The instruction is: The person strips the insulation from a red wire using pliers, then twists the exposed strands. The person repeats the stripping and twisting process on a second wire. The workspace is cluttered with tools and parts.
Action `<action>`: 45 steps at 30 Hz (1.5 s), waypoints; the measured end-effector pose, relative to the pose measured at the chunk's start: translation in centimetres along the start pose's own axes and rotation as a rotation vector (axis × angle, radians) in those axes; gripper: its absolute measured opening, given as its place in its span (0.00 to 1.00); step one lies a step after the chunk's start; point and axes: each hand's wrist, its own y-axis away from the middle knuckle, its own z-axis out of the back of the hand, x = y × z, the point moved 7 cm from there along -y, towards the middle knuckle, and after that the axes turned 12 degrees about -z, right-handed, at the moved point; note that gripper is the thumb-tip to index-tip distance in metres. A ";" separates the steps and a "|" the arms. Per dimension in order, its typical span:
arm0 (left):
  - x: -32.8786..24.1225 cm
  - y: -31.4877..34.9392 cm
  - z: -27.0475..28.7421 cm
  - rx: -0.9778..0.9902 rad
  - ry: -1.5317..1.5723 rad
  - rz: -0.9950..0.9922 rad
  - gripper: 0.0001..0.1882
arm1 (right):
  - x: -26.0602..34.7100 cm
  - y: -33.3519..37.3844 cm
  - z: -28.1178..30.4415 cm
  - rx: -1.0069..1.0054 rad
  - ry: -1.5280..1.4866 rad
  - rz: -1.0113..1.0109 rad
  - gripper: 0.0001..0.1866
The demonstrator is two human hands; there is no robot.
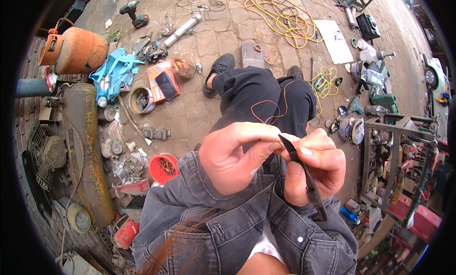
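Observation:
My right hand is closed round a dark, narrow knife with a pointed tip. Its blade slants from the fingertips of both hands down toward my jacket. Close beside it, my left hand is pinched shut, thumb against fingers, at the knife's tip. A thin reddish wire loops over my dark trousers and runs up to my left fingers. The wire's end is hidden between the two hands.
On the left are an orange gas cylinder, a long rusty tank and a red bucket with copper-coloured scraps. Ahead lie a yellow cable and a cordless drill. A metal rack stands at the right.

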 end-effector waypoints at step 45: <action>0.3 -0.4 0.4 0.094 -0.029 0.122 0.06 | -0.7 -0.5 -0.3 0.049 0.010 -0.043 0.23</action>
